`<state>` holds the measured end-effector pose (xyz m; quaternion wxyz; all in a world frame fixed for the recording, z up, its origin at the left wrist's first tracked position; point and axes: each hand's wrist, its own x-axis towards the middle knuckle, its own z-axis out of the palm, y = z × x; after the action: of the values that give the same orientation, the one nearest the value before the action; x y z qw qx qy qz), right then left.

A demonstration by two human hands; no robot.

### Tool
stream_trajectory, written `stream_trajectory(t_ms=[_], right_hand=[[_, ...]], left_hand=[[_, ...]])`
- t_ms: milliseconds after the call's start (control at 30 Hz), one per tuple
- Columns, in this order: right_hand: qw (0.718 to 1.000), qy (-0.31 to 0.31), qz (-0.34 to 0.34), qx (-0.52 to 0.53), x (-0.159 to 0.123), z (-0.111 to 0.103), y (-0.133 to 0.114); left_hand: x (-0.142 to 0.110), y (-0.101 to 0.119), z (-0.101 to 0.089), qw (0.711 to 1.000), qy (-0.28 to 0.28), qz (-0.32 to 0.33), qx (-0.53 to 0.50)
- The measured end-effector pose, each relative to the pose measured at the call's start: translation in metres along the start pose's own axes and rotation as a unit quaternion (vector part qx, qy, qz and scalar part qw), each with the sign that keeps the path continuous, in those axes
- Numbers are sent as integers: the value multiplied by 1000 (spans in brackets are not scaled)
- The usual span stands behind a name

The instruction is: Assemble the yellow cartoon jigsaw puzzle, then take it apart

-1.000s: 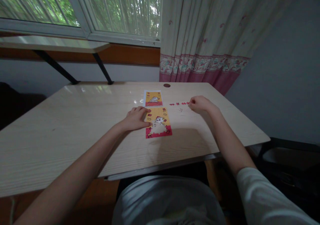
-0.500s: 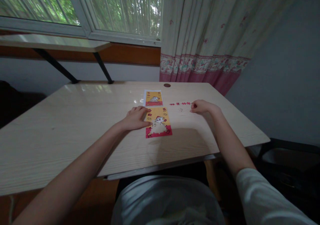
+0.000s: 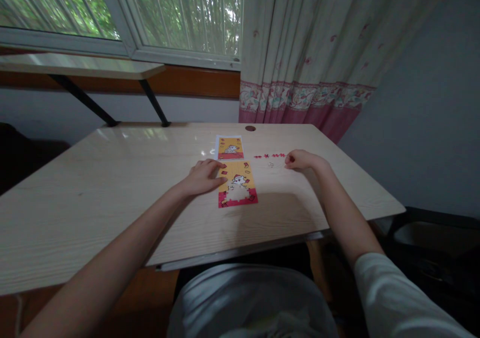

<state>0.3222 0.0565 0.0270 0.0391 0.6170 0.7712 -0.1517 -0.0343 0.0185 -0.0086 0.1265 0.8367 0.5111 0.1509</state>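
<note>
On the desk lies a jigsaw puzzle (image 3: 237, 169) in yellow and red, showing a white cartoon animal in a red hat. A gap in its lower middle shows the desk top. My left hand (image 3: 204, 178) rests at the puzzle's left edge, thumb and fingers spread over its border. Farther to the right, my right hand (image 3: 302, 159) is closed, with its fingertips at the right end of a row of small red puzzle pieces (image 3: 278, 155). What its fingers hold, if anything, is too small to make out. A pale puzzle piece (image 3: 270, 165) lies just left of that hand.
Behind the puzzle is a printed picture card (image 3: 231, 150) with a similar design. The wooden desk (image 3: 123, 198) has a round brown cable hole (image 3: 250, 128) near its back edge. A raised shelf (image 3: 93, 64) stands at the back left, and a curtain (image 3: 300, 43) hangs behind.
My left thumb has shifted slightly up along the puzzle's edge. My right hand stays by the red pieces, its fingertips moved very slightly left.
</note>
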Motion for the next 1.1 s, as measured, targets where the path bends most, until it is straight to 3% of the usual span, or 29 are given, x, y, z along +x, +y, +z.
stream_trajectory(t_ms=[400, 833, 967, 1100], right_hand=[[998, -5, 39, -52, -5, -4, -5], [996, -28, 46, -69, -6, -5, -7], [1000, -6, -11, -16, -7, -3, -8], [978, 47, -115, 165, -6, 3, -25]], left_hand=[[-2, -2, -5, 999, -39, 5, -1], [-1, -6, -2, 999, -29, 15, 10], [-2, -5, -2, 1000, -23, 16, 6], [-2, 0, -2, 1000, 1, 9, -11]])
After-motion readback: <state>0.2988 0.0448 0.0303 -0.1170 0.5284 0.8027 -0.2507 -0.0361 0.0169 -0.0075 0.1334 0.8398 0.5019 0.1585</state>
